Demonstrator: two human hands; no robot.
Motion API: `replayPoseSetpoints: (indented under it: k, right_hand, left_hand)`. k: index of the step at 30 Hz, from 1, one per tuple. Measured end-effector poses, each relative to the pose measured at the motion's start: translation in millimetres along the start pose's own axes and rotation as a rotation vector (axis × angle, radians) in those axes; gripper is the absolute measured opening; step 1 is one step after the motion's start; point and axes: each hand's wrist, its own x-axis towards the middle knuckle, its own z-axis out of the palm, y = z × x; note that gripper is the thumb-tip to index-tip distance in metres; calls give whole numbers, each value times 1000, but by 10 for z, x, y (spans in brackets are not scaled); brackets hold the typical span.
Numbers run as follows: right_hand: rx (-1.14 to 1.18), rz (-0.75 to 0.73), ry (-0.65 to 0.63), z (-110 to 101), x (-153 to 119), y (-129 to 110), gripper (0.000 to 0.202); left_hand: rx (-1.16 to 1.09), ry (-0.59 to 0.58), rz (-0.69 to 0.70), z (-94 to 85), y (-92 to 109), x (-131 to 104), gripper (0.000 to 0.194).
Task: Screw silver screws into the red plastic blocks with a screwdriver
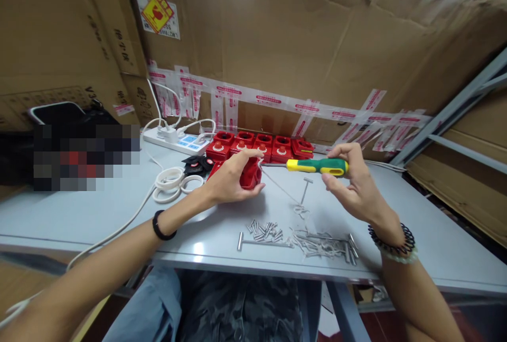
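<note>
My left hand (233, 176) grips a red plastic housing (250, 174), its hollow side turned to the right. In my right hand (358, 186) is a screwdriver (317, 166) with a green and yellow handle, gripped by the handle's end. The screwdriver's shaft points left, its tip at the housing's upper edge; whether it sits in a screw is too small to tell. A thin white cord (279, 186) runs from the housing down to the table. Below lie small metal pins or screws (264, 230), a T-shaped metal rod (261, 243) and a tangle of cords with metal rods (320, 244).
Several red boxes (260, 146) line the table's back. Left of them are a white power strip (178, 141), black parts with red marks (197, 164) and white rings (168, 181). Another T-shaped rod (306, 190) lies right of centre. Taped cardboard (277, 30) walls the back.
</note>
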Motion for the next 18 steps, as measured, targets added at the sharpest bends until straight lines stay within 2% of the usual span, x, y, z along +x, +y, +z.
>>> replayPoseSetpoints:
  k: [2, 4, 8, 11, 13, 16, 18]
  right_hand:
    - [-25, 52, -12, 4, 16, -1, 25]
    - [-86, 92, 60, 36, 38, 13, 25]
    - [-192, 192, 242, 118, 80, 80, 55]
    - [-162, 304, 182, 157, 96, 130, 62]
    - [-83, 320, 147, 169, 99, 150, 58]
    - [88, 270, 135, 161, 95, 157, 30]
    - [193, 246, 93, 136, 89, 150, 30]
  left_hand:
    - [17, 3, 9, -14, -7, -1, 56]
    - [35, -3, 30, -28, 0, 2, 56]
    - [80, -8, 106, -39, 17, 12, 51]
    - [114, -14, 132, -42, 7, 16, 48]
    - [114, -35, 126, -47, -3, 15, 44]
    - [88, -53, 93, -59, -5, 17, 38]
    - [65, -46, 76, -66, -1, 22, 37]
